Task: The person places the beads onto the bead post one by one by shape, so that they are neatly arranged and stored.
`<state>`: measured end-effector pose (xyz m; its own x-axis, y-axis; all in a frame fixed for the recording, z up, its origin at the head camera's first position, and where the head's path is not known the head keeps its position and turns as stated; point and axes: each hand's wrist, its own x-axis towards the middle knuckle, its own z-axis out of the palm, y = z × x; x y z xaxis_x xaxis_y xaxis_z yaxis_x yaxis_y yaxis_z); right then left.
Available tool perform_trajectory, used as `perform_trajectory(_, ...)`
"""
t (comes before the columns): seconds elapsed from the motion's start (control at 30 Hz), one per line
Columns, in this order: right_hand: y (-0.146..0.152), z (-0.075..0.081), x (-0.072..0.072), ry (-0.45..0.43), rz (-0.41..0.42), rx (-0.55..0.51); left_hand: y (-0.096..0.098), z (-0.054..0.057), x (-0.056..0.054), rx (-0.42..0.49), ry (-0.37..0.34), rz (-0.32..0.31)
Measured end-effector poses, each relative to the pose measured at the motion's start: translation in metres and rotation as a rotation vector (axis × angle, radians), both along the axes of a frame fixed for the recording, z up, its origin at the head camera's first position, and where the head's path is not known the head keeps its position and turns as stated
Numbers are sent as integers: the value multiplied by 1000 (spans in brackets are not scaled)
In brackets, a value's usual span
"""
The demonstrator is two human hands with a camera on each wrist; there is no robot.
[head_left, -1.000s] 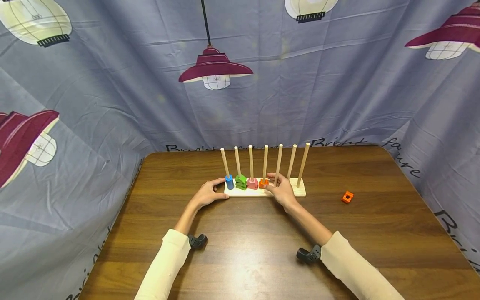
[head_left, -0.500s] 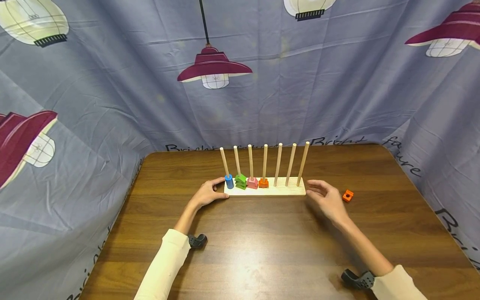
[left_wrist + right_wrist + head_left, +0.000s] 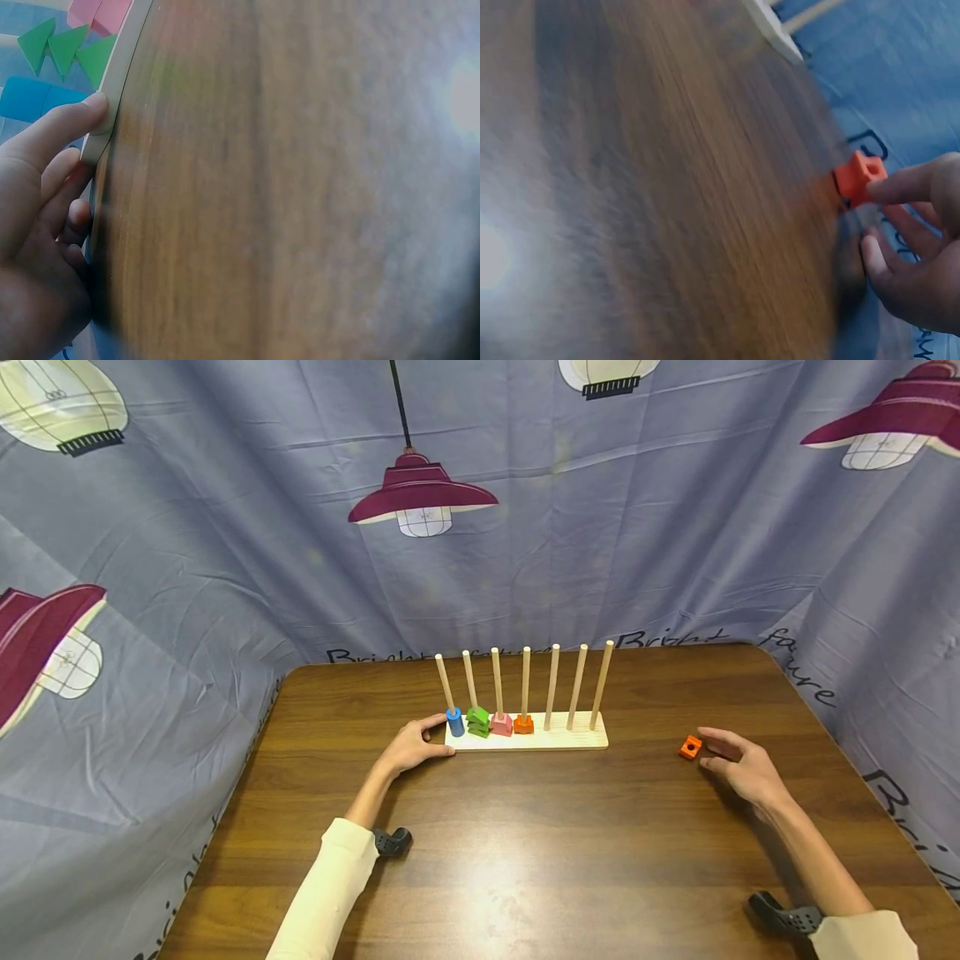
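A pale wooden peg board (image 3: pixel 562 742) stands on the table with a row of upright pegs. My left hand (image 3: pixel 407 747) holds its left end, the thumb at the front edge and the fingers toward the back. From the left, the pegs carry a blue cylinder (image 3: pixel 454 722), green triangle-edged pieces (image 3: pixel 64 51), a pink block (image 3: pixel 501 724) and an orange block (image 3: pixel 523 724); the right pegs are bare. A loose orange block (image 3: pixel 691 747) with a hole lies to the right. Beside it is my right hand (image 3: pixel 744 770), thumb and fingers apart, a fingertip overlapping the block in the right wrist view.
The brown wooden table (image 3: pixel 495 843) reaches back to a grey-blue curtain (image 3: pixel 517 568) printed with lamps and lettering. Black wrist devices sit at both cuffs, the left device (image 3: pixel 393 842) and the right device (image 3: pixel 783 913).
My right hand has left the pegs and moved right across the table to the loose orange block. My left hand has stayed at the board's left end.
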<state>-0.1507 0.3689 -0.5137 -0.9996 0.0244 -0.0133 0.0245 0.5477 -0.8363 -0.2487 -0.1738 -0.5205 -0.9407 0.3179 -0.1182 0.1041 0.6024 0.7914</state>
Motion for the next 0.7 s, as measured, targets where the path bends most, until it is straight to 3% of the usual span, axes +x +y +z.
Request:
perform_trajectory(0.27, 3, -12, -15, 84, 96, -21, 0, -1, 0, 8, 3, 4)
perform_trajectory(0.53, -3, -9, -20, 91, 83, -4, 0, -4, -2, 4, -7, 6)
perform_trajectory(0.7, -12, -4, -18, 80, 78, -70, 0, -4, -2, 6, -2, 5)
